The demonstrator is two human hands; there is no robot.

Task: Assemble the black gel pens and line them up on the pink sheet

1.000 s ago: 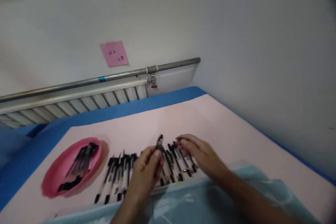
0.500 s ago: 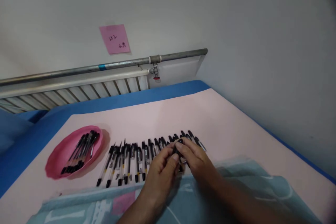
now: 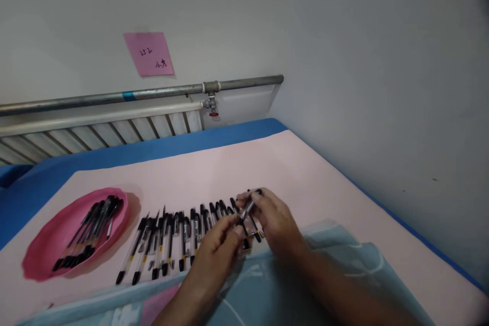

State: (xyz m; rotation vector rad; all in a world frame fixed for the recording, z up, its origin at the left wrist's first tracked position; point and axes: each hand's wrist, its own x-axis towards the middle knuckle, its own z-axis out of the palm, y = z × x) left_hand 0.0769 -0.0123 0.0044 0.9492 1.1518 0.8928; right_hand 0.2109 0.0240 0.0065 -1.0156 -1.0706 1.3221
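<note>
Both of my hands meet over the right end of a row of black-capped clear pens (image 3: 171, 237) laid side by side on a pale pink sheet (image 3: 244, 168). My left hand (image 3: 219, 249) and my right hand (image 3: 273, 221) pinch one pen (image 3: 247, 210) between their fingertips, lifted slightly above the row. Its black cap end shows near my right fingers. Several pens at the row's right end are hidden under my hands.
A pink oval dish (image 3: 49, 247) holding several more black pens sits at the left. A light blue patterned cloth (image 3: 305, 290) covers the near edge. Blue bedding (image 3: 114, 155) borders the sheet; a radiator and metal pipe (image 3: 153, 94) run along the wall, with a pink note (image 3: 148, 54) above.
My left hand carried a pen rightwards to meet my right hand; both now hold one pen. The camera view shifted, moving the dish and pens leftwards in view.
</note>
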